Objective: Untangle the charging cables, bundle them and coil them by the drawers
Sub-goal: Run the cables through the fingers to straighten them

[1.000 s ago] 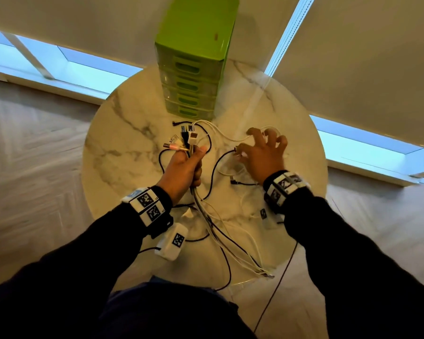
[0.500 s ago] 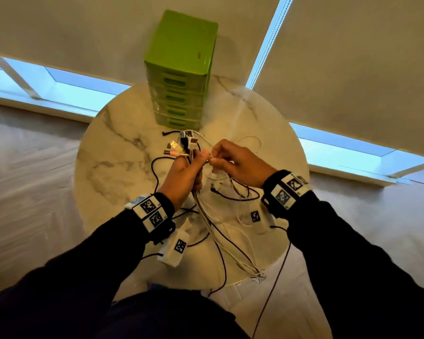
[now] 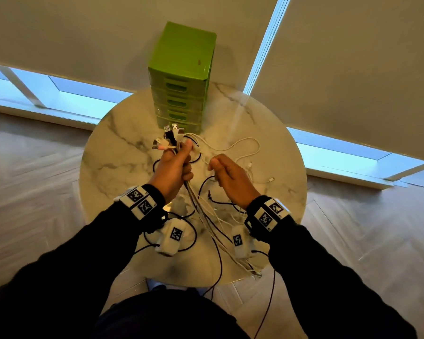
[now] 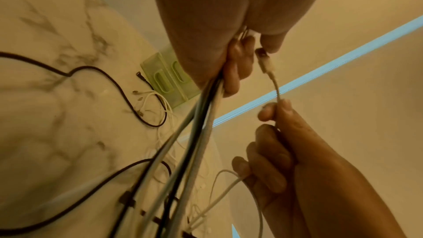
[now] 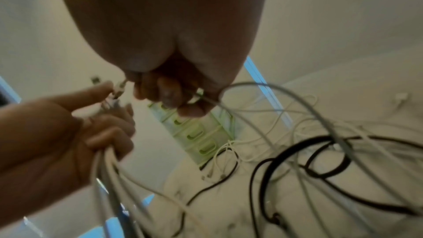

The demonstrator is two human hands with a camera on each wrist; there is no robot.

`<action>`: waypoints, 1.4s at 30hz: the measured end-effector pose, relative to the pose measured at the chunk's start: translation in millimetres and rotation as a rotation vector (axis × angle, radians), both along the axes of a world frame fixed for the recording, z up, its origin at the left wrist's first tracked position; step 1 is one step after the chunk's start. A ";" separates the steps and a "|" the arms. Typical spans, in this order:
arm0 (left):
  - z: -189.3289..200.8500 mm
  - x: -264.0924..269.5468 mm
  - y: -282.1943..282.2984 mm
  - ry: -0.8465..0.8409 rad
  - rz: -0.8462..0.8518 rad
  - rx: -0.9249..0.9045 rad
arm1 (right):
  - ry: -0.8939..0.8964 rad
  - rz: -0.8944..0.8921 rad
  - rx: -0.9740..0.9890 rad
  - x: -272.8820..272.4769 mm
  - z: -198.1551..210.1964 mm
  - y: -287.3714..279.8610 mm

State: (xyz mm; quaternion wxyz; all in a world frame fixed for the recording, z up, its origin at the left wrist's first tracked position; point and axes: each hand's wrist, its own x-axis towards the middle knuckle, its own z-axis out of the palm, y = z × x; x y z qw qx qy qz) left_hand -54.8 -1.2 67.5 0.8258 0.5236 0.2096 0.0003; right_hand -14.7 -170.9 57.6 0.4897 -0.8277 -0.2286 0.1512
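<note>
My left hand (image 3: 175,165) grips a bundle of black and white charging cables (image 3: 196,199) above the round marble table (image 3: 113,167). Their plug ends (image 3: 169,139) stick up past the thumb, just in front of the green drawers (image 3: 182,77). My right hand (image 3: 227,173) is a little to the right and pinches a thin white cable (image 4: 275,88) just below its plug (image 4: 266,63). That plug reaches up to the left thumb. In the left wrist view the bundle (image 4: 201,108) runs down out of the fist. More white and black cables (image 3: 251,149) lie loose on the table.
The green drawers stand at the table's far edge against the window blind (image 3: 353,57). Cable tails hang over the table's near edge (image 3: 252,271). White tagged camera units (image 3: 173,237) hang below both wrists. Wood floor (image 3: 34,192) surrounds the table.
The right hand left the loose cables on the right, came to the left hand with a white cable, and now sits slightly apart from it. The left hand kept its bundle.
</note>
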 end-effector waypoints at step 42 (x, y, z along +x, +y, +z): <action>5.0 12.2 -4.6 -0.019 0.061 0.218 | -0.209 -0.009 -0.209 25.3 15.0 16.7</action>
